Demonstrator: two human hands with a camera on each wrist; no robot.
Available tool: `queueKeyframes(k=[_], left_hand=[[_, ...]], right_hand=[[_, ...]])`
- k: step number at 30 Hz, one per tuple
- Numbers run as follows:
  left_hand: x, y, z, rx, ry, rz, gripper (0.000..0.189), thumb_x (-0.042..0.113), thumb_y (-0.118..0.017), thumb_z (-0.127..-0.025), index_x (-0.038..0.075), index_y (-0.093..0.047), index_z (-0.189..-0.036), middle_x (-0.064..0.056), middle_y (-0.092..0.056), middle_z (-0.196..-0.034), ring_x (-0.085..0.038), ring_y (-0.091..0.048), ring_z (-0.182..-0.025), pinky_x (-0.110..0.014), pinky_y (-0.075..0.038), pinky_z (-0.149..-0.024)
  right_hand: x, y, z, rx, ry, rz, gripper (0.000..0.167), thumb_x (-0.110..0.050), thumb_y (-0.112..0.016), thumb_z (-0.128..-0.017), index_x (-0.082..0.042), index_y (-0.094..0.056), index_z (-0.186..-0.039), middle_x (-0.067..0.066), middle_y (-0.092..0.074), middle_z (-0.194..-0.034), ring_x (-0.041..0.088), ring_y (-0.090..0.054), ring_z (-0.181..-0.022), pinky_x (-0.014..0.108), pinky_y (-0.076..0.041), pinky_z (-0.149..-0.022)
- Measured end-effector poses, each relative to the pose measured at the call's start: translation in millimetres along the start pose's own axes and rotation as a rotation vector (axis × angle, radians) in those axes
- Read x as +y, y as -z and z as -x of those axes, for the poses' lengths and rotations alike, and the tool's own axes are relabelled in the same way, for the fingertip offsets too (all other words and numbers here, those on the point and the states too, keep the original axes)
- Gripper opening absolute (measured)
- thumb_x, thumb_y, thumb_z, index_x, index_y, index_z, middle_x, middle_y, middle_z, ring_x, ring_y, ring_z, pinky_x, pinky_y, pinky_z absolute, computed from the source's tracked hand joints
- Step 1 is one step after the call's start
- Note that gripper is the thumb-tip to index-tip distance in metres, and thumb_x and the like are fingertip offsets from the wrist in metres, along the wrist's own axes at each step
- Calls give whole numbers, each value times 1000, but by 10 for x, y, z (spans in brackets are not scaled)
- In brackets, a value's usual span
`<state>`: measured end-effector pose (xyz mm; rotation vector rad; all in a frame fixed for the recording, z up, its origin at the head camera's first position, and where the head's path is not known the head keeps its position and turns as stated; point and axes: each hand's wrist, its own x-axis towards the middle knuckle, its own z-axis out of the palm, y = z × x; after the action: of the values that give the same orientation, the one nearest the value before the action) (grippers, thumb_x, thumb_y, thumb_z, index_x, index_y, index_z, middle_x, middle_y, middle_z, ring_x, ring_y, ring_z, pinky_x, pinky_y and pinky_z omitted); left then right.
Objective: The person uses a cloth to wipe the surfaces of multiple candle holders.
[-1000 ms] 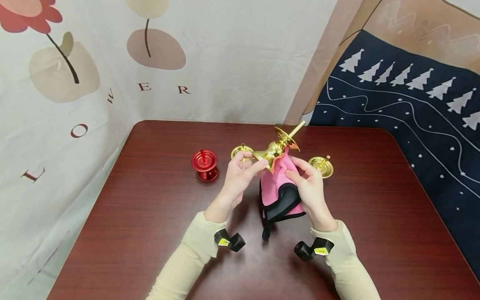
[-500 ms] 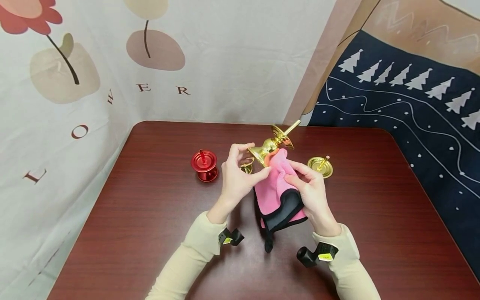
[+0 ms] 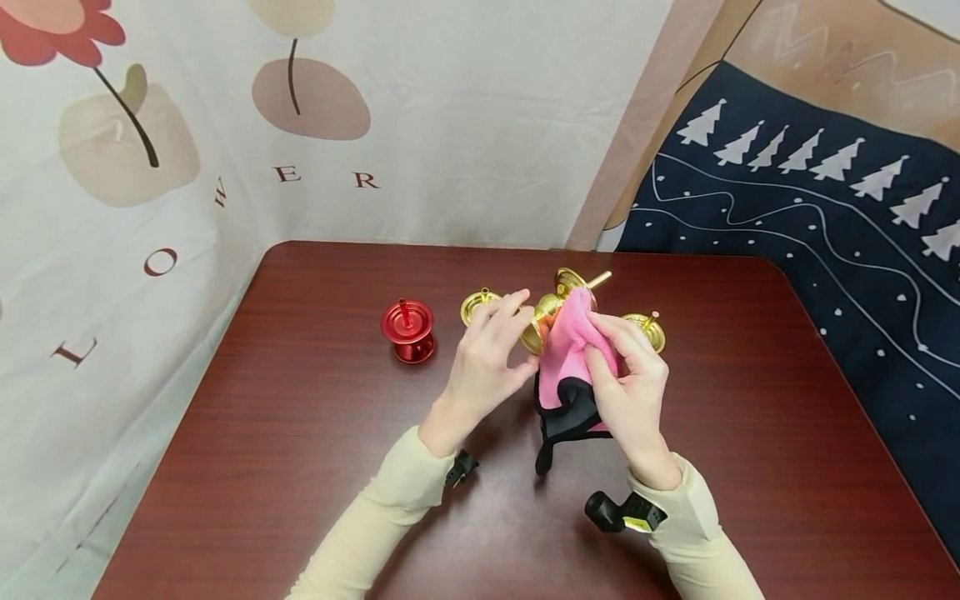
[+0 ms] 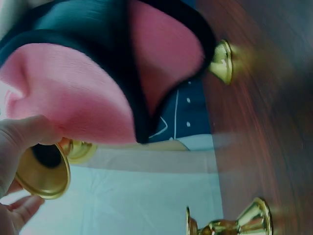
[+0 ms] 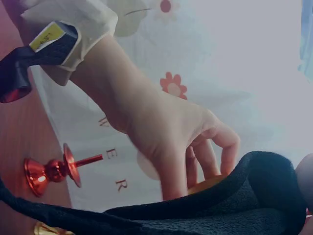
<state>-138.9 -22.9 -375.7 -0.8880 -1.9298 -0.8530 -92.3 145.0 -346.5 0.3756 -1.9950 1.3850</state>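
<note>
My left hand (image 3: 483, 354) holds a shiny gold candlestick (image 3: 532, 337) by its round base, thumb on one side of the rim and fingers on the other. In the left wrist view, the hollow underside of that base (image 4: 54, 183) shows. The candlestick is tilted above the table, its thin spike pointing up and right. My right hand (image 3: 633, 379) pinches a pink cloth (image 3: 566, 350) with a black border against the candlestick, covering part of its stem. A black loop hangs from the cloth's lower corner. The right fingertips are partly hidden by the cloth's folds.
On the dark red wooden table (image 3: 300, 417), a red candlestick (image 3: 407, 325) stands left of my hands. One gold candlestick (image 3: 478, 302) stands behind my left hand, another (image 3: 654, 333) behind my right. A printed curtain (image 3: 465, 150) hangs beyond the table's far edge.
The held candlestick has shifted slightly right and lower since half a second ago. My left fingers have changed their hold on its base. The cloth has moved up over more of its stem.
</note>
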Motion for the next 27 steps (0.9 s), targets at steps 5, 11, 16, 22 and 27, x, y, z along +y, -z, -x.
queueKeyframes(k=[5,11,16,22,27], left_hand=[[7,1,-14,42,-140,-85,47,3,-75,-63,1,-56,-105,-20,-61,-113,-35,-57,-99,-37,-44,-96],[-4,3,5,62,-130,-71,48,3,-76,-62,0,-57,-106,-19,-61,-113,-34,-57,-99,-37,-44,-95],[-5,-1,18,48,-141,-92,48,3,-76,-62,1,-57,-106,-19,-61,-114,-35,-57,-101,-37,-44,-95],[18,-31,24,33,-176,-88,49,2,-75,-62,1,-55,-106,-20,-60,-112,-36,-56,-100,-37,-44,-95],[34,-52,22,36,-183,-60,53,2,-75,-62,1,-53,-110,-21,-57,-111,-36,-54,-98,-38,-47,-91]], right_hand=[[-29,-22,-28,-70,109,103,36,17,-58,-74,3,-69,-104,16,-65,-99,21,-58,-88,14,-45,-69],[8,-14,63,-121,146,161,39,18,-58,-70,0,-70,-102,13,-65,-96,20,-55,-75,17,-39,-56],[-8,28,64,-42,122,147,33,17,-57,-72,3,-70,-98,15,-65,-93,22,-57,-80,14,-41,-66],[-83,40,-30,-12,115,122,32,13,-56,-77,1,-70,-104,15,-65,-98,21,-57,-86,13,-45,-72],[-91,13,-80,-22,142,139,32,14,-57,-76,1,-70,-103,15,-65,-97,22,-59,-88,14,-45,-73]])
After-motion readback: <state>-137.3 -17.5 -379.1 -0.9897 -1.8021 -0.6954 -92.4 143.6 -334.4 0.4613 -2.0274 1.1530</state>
